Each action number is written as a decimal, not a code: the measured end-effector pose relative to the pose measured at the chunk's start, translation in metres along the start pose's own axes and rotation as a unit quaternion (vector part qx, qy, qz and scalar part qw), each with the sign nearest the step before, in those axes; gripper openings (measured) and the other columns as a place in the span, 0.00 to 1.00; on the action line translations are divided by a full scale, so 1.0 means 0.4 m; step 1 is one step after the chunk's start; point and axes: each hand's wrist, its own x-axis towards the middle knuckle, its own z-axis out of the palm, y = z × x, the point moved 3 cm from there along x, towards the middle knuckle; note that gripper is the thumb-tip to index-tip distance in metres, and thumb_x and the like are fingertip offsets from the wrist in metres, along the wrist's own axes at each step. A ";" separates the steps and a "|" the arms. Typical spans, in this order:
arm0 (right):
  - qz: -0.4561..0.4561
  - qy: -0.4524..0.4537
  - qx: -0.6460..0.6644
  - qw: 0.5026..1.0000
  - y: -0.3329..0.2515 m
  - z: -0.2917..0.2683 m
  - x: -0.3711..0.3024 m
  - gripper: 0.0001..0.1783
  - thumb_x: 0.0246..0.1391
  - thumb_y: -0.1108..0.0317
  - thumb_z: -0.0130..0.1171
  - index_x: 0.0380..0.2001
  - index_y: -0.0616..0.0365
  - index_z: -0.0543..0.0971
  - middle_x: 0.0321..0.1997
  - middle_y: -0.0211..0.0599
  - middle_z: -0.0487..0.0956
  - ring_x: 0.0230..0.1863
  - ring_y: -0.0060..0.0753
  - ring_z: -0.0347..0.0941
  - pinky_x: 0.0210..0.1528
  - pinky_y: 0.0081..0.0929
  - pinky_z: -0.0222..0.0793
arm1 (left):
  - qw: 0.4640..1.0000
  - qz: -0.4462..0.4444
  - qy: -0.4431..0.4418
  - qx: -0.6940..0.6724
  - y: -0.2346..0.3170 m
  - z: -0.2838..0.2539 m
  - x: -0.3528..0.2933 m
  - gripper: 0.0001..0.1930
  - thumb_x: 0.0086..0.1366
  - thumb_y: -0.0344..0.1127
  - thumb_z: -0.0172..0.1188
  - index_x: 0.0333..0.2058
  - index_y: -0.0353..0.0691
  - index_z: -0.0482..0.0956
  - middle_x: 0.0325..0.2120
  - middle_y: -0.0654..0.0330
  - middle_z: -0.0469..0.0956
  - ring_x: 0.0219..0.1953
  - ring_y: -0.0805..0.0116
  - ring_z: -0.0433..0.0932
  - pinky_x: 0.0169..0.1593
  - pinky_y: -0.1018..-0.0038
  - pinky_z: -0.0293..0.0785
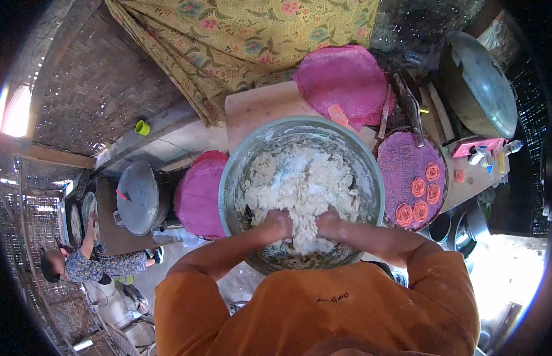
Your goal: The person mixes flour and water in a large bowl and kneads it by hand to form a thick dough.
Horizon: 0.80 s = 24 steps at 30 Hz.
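Left hand (278, 224) and right hand (329, 224) — both pressed into the white crumbly dough (303, 187), fingers buried; cannot tell whether they are clenched or spread. Dough fills the large metal basin (234, 172), mounded just beyond the knuckles. Right of the right hand — a round purple tray (400, 166) with orange spiral pieces (419, 199). Left of the left hand, a pink-covered bundle (199, 196).
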 end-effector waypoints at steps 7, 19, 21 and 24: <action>0.271 0.394 0.016 0.878 0.247 0.082 0.253 0.11 0.28 0.54 0.48 0.12 0.46 0.75 0.19 0.30 0.73 0.25 0.31 0.70 0.28 0.33 0.64 | 0.956 -0.288 -0.033 0.050 -0.173 -0.037 0.149 0.12 0.39 0.42 0.49 0.21 0.43 0.74 0.20 0.52 0.72 0.25 0.59 0.72 0.28 0.69 0.67; 0.269 0.306 0.134 0.903 0.246 -0.122 0.128 0.10 0.23 0.63 0.54 0.16 0.53 0.75 0.22 0.37 0.74 0.26 0.35 0.70 0.28 0.29 0.66 | 0.870 -0.460 0.141 -0.104 -0.206 -0.057 0.123 0.16 0.40 0.47 0.51 0.24 0.40 0.72 0.23 0.52 0.72 0.29 0.55 0.71 0.33 0.68 0.67; 0.277 0.312 0.136 0.898 0.226 -0.143 0.115 0.10 0.23 0.64 0.54 0.17 0.53 0.75 0.22 0.38 0.74 0.27 0.35 0.70 0.28 0.28 0.66 | 0.869 -0.462 0.149 -0.097 -0.195 -0.066 0.114 0.16 0.40 0.46 0.51 0.24 0.41 0.72 0.22 0.53 0.72 0.29 0.55 0.71 0.33 0.68 0.67; 0.296 0.276 0.172 0.898 0.212 -0.134 0.119 0.16 0.17 0.65 0.58 0.19 0.54 0.74 0.23 0.40 0.71 0.27 0.36 0.69 0.28 0.28 0.65 | 0.871 -0.445 0.191 -0.086 -0.191 -0.045 0.083 0.15 0.40 0.46 0.51 0.24 0.41 0.72 0.22 0.53 0.72 0.28 0.55 0.71 0.32 0.68 0.67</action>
